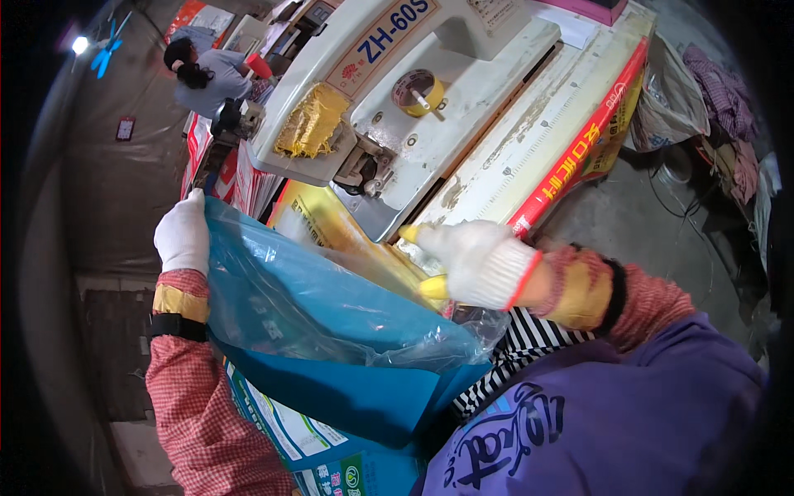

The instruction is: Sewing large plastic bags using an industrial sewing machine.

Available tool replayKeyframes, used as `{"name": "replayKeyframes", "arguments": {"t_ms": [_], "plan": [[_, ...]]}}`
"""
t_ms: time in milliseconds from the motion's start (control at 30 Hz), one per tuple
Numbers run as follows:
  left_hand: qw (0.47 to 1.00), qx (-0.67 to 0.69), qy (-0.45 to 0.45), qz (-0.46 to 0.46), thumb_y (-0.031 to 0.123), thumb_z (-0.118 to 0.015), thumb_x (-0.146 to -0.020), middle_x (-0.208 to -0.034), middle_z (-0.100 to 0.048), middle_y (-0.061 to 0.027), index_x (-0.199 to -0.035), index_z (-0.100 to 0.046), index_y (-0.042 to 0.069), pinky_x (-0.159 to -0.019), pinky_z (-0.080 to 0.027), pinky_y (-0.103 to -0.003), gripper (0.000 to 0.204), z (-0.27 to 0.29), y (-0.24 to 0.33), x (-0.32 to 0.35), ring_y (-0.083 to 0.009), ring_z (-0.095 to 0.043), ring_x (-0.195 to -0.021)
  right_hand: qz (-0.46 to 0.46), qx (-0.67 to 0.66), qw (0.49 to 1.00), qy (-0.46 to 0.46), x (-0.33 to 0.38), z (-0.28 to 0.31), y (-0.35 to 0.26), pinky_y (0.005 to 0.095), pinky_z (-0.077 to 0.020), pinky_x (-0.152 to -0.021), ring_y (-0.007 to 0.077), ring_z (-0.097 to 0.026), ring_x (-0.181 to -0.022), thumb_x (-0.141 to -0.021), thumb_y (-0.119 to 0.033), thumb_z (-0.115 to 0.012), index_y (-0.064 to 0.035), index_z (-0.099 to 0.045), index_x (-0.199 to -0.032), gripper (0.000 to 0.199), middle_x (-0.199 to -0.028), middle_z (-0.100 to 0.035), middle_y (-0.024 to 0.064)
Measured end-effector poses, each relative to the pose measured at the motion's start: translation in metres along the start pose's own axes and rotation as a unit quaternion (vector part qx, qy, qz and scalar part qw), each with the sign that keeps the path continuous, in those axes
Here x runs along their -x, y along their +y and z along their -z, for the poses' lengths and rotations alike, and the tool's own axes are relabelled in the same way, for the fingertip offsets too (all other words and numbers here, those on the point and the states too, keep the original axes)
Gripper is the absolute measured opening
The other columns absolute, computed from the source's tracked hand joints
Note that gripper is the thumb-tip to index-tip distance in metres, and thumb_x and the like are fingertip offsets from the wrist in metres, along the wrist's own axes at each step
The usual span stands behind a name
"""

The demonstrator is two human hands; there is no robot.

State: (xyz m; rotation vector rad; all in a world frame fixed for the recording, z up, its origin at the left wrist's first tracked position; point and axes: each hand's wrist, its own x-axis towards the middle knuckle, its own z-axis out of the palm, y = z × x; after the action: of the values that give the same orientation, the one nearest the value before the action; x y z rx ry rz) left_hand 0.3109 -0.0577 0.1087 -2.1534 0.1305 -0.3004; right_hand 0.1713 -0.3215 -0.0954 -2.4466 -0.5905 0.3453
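Observation:
My left hand (183, 236), in a white glove, is closed on the upper left corner of a blue woven bag (356, 397). A clear plastic liner (306, 289) stands out of the bag's mouth and sags across it. My right hand (475, 263), in a white glove with yellow fingertips, is slightly blurred above the bag's right end. Its thumb and forefinger are apart, with nothing visible between them. Just beyond the bag, the grey-white industrial sewing machine (364, 91) has its needle area (364, 169) close to the liner.
A tape roll (416, 93) with a white stick in it lies on the machine bed. Yellow woven cloth (313, 120) is wrapped on the machine's head. Yellow-and-red bags (571, 169) lie along the worktable edge. Another person (207, 78) is at the back left; cloths (719, 91) hang at right.

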Motion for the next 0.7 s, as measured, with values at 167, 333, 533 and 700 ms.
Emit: {"name": "replayKeyframes", "arguments": {"t_ms": [167, 333, 533, 700], "plan": [[1.0, -0.021, -0.01, 0.004, 0.013, -0.041, -0.089, -0.088, -0.065, -0.0118, -0.105, -0.055, 0.012, -0.069, -0.051, -0.04, 0.021, 0.005, 0.007, -0.001, -0.0293, -0.065, -0.082, -0.017, -0.403, 0.914, 0.042, -0.027, -0.011, -0.024, 0.0374, -0.0494, -0.065, 0.0269, -0.063, -0.077, -0.08, -0.019, -0.057, -0.003, -0.051, -0.116, 0.039, -0.08, -0.064, 0.0104], [1.0, -0.01, 0.01, -0.001, 0.012, -0.041, -0.089, -0.087, -0.065, -0.0136, -0.106, -0.054, 0.013, -0.07, -0.051, -0.041, 0.021, 0.0, -0.007, 0.007, -0.0294, -0.064, -0.082, 0.078, -0.402, 0.911, 0.053, -0.009, -0.019, -0.058, 0.0335, -0.0493, -0.057, 0.0223, -0.063, -0.061, -0.079, -0.016, -0.06, -0.0009, -0.046, -0.119, 0.044, -0.075, -0.065, 0.0058], [0.984, 0.168, -0.057, 0.013, 0.008, -0.049, -0.085, -0.086, -0.061, -0.0232, -0.105, -0.048, 0.005, -0.071, -0.045, -0.047, 0.021, 0.003, -0.036, 0.006, -0.0423, -0.057, -0.084, 0.041, -0.233, 0.951, -0.199, -0.053, -0.006, -0.051, 0.0402, -0.0483, -0.073, 0.0323, -0.059, -0.088, -0.078, -0.036, -0.061, -0.0089, -0.058, -0.108, 0.041, -0.103, -0.058, 0.0169], [0.927, 0.308, -0.173, 0.124, 0.003, -0.049, -0.081, -0.078, -0.062, -0.0214, -0.086, -0.062, 0.0, -0.064, -0.049, -0.038, 0.014, -0.027, -0.082, -0.034, -0.0325, -0.062, -0.07, 0.167, -0.227, 0.959, 0.006, -0.048, -0.019, -0.092, 0.0404, -0.0449, -0.082, 0.0352, -0.056, -0.094, -0.079, -0.03, -0.058, -0.0103, -0.061, -0.102, 0.031, -0.103, -0.057, 0.0144]]}}
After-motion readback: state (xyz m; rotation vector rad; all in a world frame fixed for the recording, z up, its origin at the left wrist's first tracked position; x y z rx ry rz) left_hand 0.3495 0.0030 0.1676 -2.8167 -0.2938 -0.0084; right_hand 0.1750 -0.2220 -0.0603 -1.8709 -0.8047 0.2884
